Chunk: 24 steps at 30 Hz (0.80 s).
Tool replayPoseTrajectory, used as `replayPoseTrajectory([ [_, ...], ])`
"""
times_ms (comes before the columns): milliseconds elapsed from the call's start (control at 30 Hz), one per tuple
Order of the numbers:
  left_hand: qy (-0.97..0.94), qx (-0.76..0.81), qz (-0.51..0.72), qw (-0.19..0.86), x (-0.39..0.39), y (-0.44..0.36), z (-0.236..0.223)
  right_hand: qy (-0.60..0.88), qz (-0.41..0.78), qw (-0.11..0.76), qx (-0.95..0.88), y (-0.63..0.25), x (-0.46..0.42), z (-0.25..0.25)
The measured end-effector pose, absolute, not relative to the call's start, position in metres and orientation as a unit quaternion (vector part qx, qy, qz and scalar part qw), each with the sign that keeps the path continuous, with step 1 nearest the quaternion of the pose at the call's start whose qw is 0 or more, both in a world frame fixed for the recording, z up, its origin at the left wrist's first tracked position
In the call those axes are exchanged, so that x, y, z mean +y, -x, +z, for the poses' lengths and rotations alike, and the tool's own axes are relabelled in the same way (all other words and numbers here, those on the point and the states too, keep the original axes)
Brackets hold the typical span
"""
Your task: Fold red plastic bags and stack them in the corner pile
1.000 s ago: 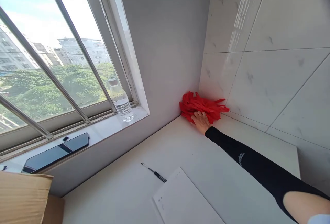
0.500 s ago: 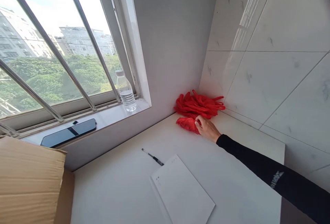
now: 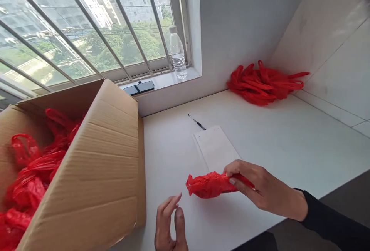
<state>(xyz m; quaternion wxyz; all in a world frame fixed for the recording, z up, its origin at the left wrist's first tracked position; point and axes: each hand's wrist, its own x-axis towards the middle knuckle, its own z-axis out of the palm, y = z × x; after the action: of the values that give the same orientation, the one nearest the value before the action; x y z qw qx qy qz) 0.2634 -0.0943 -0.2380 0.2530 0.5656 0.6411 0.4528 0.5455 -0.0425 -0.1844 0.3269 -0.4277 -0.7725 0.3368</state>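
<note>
Head view: our right hand (image 3: 261,185) pinches a crumpled red plastic bag (image 3: 206,185), lower centre; our left hand (image 3: 163,228), fingers parted, is empty. We judge the bag light, limp, slippery, best gripped by gathered folds.

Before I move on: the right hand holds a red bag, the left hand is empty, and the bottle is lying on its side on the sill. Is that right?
Not quite. The head view shows the bottle standing upright on the sill, not lying on its side. The rest holds: the right hand holds a red bag, and the left hand is empty.
</note>
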Motion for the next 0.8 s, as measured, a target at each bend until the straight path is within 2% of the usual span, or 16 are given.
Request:
replayPoseTrajectory([
  [200, -0.689, 0.563, 0.318, 0.328, -0.088, -0.291, -0.229, 0.432, 0.388, 0.337, -0.741, -0.521, -0.076, -0.219],
  [300, -0.688, 0.562, 0.309, 0.338, -0.092, -0.294, -0.233, 0.448, 0.381, 0.329, -0.739, -0.518, -0.085, -0.220],
  [467, -0.678, 0.571, 0.299, 0.354, -0.100, -0.298, -0.239, 0.448, 0.282, 0.284, -0.800, -0.509, -0.089, -0.226],
  [800, -0.636, 0.599, 0.316, 0.369, -0.102, -0.290, -0.231, 0.477, 0.217, 0.288, -0.802, -0.515, -0.093, -0.232],
])
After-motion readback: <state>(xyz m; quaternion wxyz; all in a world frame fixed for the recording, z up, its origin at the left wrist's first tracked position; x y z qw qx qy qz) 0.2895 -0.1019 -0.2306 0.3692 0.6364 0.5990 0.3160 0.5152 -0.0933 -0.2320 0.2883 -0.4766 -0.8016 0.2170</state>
